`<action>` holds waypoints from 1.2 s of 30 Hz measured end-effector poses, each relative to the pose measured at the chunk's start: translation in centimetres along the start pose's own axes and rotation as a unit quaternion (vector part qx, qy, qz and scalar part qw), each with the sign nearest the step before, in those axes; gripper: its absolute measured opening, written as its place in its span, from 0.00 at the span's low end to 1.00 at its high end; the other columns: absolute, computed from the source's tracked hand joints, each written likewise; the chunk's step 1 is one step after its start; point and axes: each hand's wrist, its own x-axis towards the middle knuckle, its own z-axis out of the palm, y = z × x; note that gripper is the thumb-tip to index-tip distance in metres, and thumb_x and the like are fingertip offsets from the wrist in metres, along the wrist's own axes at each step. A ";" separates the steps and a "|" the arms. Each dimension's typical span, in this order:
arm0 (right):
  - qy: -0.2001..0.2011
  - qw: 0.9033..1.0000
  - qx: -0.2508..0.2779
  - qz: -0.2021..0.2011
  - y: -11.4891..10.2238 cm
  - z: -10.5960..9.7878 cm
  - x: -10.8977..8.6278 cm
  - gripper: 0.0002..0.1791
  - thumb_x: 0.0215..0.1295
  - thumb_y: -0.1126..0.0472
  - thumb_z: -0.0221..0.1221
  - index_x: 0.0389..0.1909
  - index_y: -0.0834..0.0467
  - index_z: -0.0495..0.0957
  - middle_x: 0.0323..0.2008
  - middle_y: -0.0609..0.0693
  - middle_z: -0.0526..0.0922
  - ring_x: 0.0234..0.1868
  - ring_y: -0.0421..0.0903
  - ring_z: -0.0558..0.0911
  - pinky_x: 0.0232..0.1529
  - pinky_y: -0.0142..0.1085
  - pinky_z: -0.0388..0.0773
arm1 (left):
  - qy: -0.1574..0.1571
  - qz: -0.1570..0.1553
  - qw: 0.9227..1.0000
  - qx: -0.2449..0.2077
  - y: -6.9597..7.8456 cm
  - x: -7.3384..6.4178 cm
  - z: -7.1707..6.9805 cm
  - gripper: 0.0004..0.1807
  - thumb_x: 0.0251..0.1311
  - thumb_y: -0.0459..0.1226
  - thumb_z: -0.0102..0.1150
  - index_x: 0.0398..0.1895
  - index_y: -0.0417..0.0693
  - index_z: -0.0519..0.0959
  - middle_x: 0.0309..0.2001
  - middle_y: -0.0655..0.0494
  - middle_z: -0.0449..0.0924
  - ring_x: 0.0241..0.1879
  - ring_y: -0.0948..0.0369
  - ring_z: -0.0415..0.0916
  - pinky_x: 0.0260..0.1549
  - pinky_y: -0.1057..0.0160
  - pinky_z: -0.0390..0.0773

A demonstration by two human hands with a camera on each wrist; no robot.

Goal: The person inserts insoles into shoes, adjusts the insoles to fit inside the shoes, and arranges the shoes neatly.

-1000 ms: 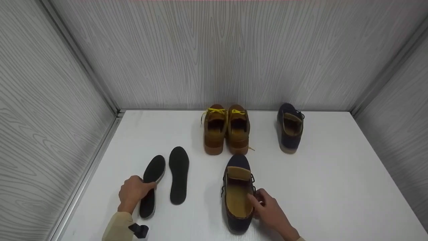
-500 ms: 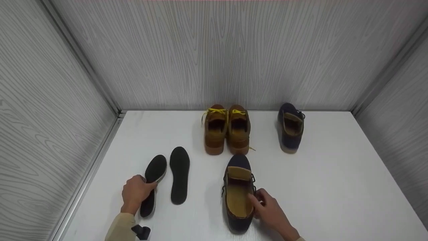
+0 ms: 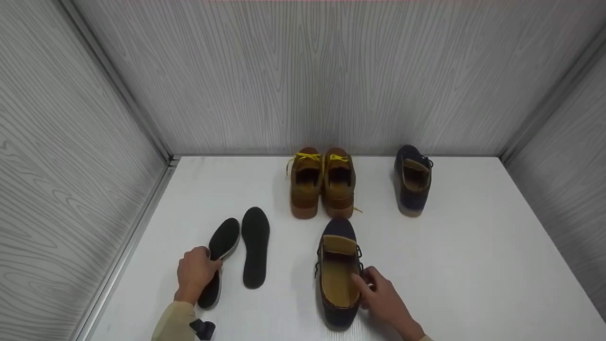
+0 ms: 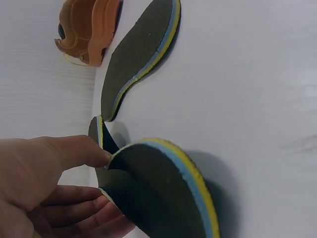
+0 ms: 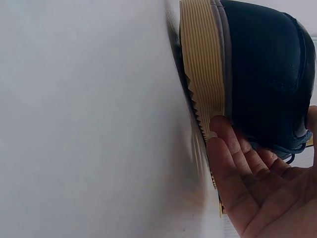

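A white table (image 3: 450, 274) carries shoes (image 3: 339, 284) and insole (image 3: 255, 248).

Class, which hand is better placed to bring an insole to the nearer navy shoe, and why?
Probably the left hand: it pinches a dark insole, while the right hand grips the nearer navy shoe.

No lettering, number, brand or sign can be read
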 end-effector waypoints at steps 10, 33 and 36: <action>-0.002 1.000 0.004 0.003 -0.1 0.1 -0.2 0.23 0.68 0.42 0.52 0.43 0.60 0.69 0.33 0.53 0.77 0.28 0.46 0.80 0.24 0.39 0.79 | 0.007 -0.012 0.999 -0.034 0.4 -0.3 -0.9 0.24 0.51 0.39 0.64 0.44 0.26 0.78 0.38 0.34 0.80 0.30 0.49 0.79 0.28 0.51 0.78; 0.002 1.000 0.004 -0.002 0.1 0.1 -0.1 0.23 0.68 0.42 0.52 0.43 0.60 0.69 0.34 0.54 0.79 0.27 0.47 0.80 0.25 0.39 0.79 | -0.186 0.143 0.964 -0.124 12.3 -9.3 -2.3 0.14 0.44 0.41 0.70 0.34 0.46 0.83 0.26 0.64 0.78 0.28 0.65 0.73 0.29 0.62 0.75; 0.000 1.000 0.001 -0.001 0.2 0.2 0.0 0.23 0.68 0.41 0.51 0.42 0.60 0.69 0.34 0.54 0.78 0.27 0.47 0.80 0.25 0.39 0.79 | -0.204 0.165 0.959 -0.104 13.2 -9.9 -1.9 0.14 0.42 0.43 0.70 0.33 0.47 0.83 0.25 0.65 0.76 0.27 0.66 0.71 0.28 0.63 0.73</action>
